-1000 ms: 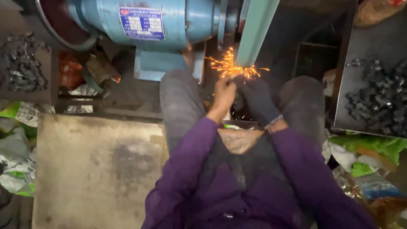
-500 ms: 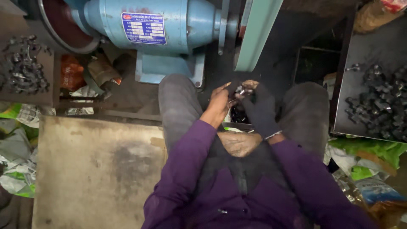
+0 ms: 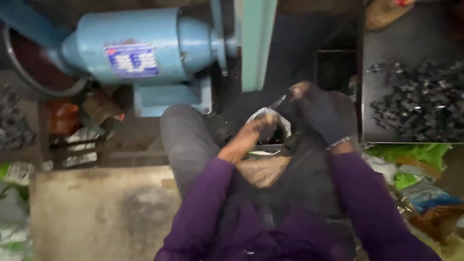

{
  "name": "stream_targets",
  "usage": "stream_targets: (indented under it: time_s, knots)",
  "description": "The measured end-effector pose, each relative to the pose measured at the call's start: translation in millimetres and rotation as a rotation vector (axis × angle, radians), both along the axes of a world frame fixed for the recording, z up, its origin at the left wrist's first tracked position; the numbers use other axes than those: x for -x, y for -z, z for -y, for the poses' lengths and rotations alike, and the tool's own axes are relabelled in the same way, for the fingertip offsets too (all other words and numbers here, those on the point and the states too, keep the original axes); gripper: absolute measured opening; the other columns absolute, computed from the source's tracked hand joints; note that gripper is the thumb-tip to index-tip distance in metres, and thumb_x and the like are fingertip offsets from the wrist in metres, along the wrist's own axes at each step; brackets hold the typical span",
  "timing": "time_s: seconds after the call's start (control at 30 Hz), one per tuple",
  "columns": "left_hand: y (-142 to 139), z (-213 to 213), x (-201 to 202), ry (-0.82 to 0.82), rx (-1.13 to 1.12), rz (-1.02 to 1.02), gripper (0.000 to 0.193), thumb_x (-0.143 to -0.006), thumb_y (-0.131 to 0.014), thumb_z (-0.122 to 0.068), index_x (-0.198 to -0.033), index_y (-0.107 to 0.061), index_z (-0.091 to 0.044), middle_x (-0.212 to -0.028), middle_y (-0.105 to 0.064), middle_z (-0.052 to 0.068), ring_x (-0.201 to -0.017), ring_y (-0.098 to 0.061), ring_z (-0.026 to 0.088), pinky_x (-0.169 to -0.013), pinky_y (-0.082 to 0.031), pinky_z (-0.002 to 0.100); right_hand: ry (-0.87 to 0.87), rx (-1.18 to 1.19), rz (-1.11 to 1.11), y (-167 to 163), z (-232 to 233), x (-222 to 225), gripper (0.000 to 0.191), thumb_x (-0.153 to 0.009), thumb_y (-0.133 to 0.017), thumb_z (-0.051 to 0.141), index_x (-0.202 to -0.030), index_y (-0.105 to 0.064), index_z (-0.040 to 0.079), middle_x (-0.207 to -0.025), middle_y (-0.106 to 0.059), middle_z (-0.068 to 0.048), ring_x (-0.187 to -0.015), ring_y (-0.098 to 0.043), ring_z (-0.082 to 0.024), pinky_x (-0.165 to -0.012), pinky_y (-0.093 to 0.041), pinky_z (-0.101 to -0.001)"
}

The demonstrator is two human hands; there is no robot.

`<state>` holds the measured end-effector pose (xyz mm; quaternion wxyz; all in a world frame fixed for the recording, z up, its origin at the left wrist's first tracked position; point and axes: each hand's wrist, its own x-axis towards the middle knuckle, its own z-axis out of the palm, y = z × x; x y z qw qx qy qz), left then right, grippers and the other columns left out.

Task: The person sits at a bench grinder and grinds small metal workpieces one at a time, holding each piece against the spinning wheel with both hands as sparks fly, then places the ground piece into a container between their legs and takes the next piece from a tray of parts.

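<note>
Two hands are seen just right of the frame's centre, above the lap of a person in purple sleeves. The left hand (image 3: 253,133) is bare and is lowered with its fingers curled toward one white-rimmed container (image 3: 270,128) of dark pieces between the knees; whether anything is pinched cannot be told through the blur. The right hand (image 3: 316,113) is covered by one dark glove, and its fingers are closed on one small metal piece (image 3: 280,100) held just above the container. One blue bench grinder (image 3: 145,55) is seen at the upper left. One tray (image 3: 411,38) heaped with dark metal parts, too many to count, is set at the right edge.
</note>
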<state>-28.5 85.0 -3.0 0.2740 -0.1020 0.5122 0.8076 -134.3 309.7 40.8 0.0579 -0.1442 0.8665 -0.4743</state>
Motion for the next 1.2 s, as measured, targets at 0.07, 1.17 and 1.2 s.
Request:
stream_targets:
  time_s: [0.07,1.17,1.2]
  knots:
    - [8,-18,-20,0.141,-0.608,-0.035,0.032,-0.115,-0.053,-0.005,-0.147,-0.055,0.002,-0.145,-0.057,0.010,-0.132,-0.057,0.019,-0.114,-0.043,0.032,0.250,-0.328,-0.380,-15,-46,26,0.034,-0.111,-0.068,0.030,-0.119,-0.068,-0.003,-0.105,-0.070,-0.024,-0.094,-0.064,-0.043,-0.075,-0.048,-0.0512]
    - [36,20,13,-0.525,0.138,-0.080,0.041,-0.092,-0.041,0.006,-0.124,-0.066,0.003,-0.107,-0.068,0.010,-0.094,-0.065,0.019,-0.084,-0.053,0.032,0.019,0.859,1.022,8,97,-36,0.013,-0.101,-0.059,0.021,-0.100,-0.063,0.009,-0.075,-0.060,-0.001,-0.064,-0.057,-0.012,-0.057,-0.048,-0.0288]
    - [40,19,21,-0.526,0.077,-0.040,0.038,-0.093,-0.041,0.004,-0.122,-0.067,0.005,-0.101,-0.067,0.012,-0.087,-0.064,0.021,-0.078,-0.053,0.034,-0.017,0.887,1.011,13,99,-31,0.014,-0.103,-0.059,0.022,-0.101,-0.063,0.008,-0.075,-0.059,-0.002,-0.063,-0.056,-0.012,-0.055,-0.045,-0.0286]
